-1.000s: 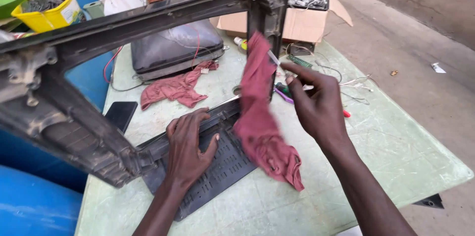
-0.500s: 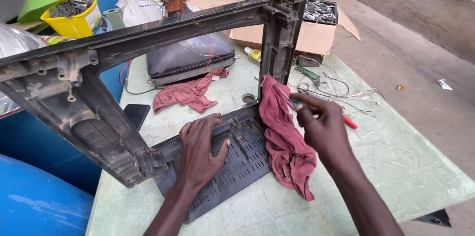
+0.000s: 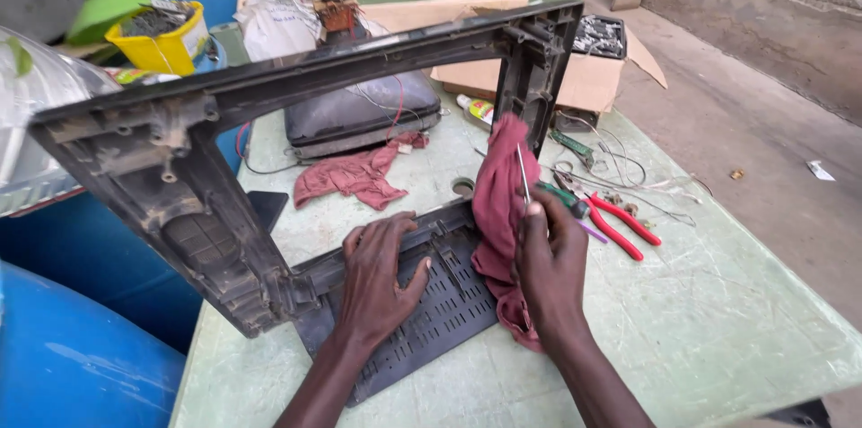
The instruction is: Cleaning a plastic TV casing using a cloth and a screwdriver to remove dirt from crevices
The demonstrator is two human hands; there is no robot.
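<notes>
A black plastic television front frame [image 3: 269, 91] stands upright on a pale green table [image 3: 718, 320], its slotted bottom panel [image 3: 440, 311] lying flat. My left hand [image 3: 382, 280] presses palm-down on that panel with fingers spread. My right hand [image 3: 549, 257] grips a dark red rag [image 3: 498, 194] together with a thin metal tool against the frame's right post [image 3: 530, 78]. The rag hangs down over the panel's right end.
A picture tube [image 3: 359, 114] lies behind the frame beside a second red rag [image 3: 350, 178]. Red-handled pliers [image 3: 620, 221], loose wires and a cardboard box [image 3: 584, 69] sit to the right. A yellow tub [image 3: 162, 42] and blue barrels [image 3: 81, 365] stand left.
My right hand with the rag has dropped from high on the right post to its base. The left hand has stayed on the slotted panel. The view has shifted.
</notes>
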